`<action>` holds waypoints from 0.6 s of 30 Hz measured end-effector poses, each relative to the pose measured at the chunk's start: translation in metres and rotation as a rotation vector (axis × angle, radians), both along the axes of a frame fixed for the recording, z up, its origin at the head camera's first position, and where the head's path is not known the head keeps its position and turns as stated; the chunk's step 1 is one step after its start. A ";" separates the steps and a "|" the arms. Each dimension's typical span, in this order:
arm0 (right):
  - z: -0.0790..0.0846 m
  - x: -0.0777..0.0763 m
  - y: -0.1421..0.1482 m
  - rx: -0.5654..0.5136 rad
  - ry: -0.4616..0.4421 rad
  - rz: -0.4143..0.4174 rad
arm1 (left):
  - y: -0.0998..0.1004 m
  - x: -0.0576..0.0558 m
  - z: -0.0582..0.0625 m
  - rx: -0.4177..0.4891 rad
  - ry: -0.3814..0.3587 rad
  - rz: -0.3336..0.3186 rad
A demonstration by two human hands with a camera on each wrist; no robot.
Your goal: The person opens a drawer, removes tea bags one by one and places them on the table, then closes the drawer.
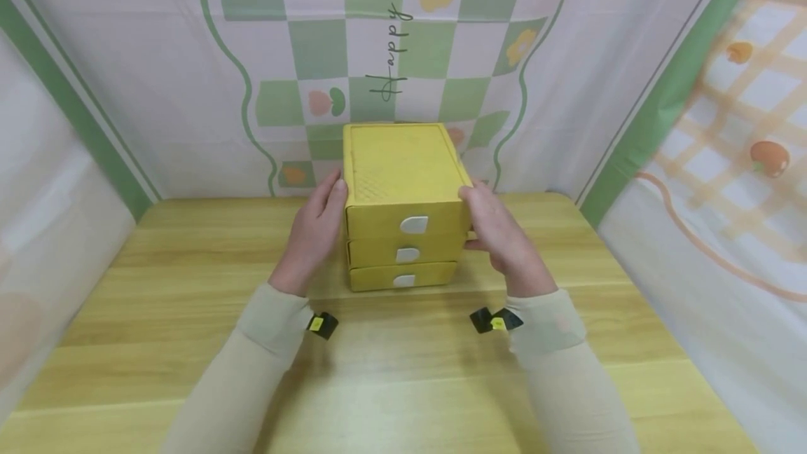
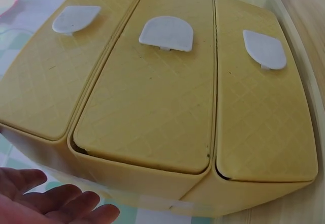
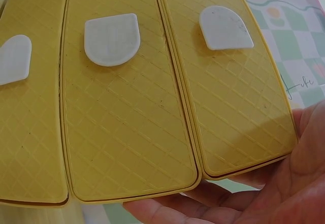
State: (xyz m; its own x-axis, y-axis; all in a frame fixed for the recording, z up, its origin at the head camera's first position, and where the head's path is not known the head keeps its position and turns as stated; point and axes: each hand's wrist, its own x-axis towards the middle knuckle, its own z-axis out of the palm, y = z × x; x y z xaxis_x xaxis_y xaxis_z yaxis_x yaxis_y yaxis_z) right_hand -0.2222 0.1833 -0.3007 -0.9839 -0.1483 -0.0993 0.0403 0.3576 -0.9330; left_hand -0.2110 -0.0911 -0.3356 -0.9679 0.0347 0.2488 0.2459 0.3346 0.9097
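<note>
A yellow box of three stacked drawers stands on the wooden table, its front toward me. Each drawer front carries a white rounded pull tab; all three drawers are closed. My left hand is at the box's left side, thumb along the upper edge. In the left wrist view its fingers extend loosely beside the side wall. On the other side, my right hand holds the box, thumb at the top front corner. Its fingers bend along the side wall in the right wrist view.
A white and green checked cloth with flowers and lettering hangs right behind the box. More cloth hangs at the left and right. The wooden table top spreads in front of and around the box.
</note>
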 end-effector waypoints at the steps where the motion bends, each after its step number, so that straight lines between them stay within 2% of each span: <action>1: 0.000 0.000 -0.001 -0.003 -0.001 -0.001 | 0.000 0.000 0.001 0.006 0.000 0.002; 14: 0.000 0.002 -0.009 -0.014 0.013 0.011 | -0.003 0.003 0.004 0.143 0.017 -0.051; 18: -0.001 0.002 -0.012 -0.012 0.014 0.021 | -0.004 0.010 0.012 0.146 0.008 -0.054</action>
State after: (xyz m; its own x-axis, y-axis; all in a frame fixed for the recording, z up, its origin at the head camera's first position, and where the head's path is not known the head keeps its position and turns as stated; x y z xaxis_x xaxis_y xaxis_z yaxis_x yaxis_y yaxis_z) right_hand -0.2198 0.1712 -0.3013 -0.9819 -0.1696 -0.0840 0.0202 0.3472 -0.9376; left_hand -0.2012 -0.0954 -0.3235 -0.9635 0.0498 0.2631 0.2677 0.1849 0.9456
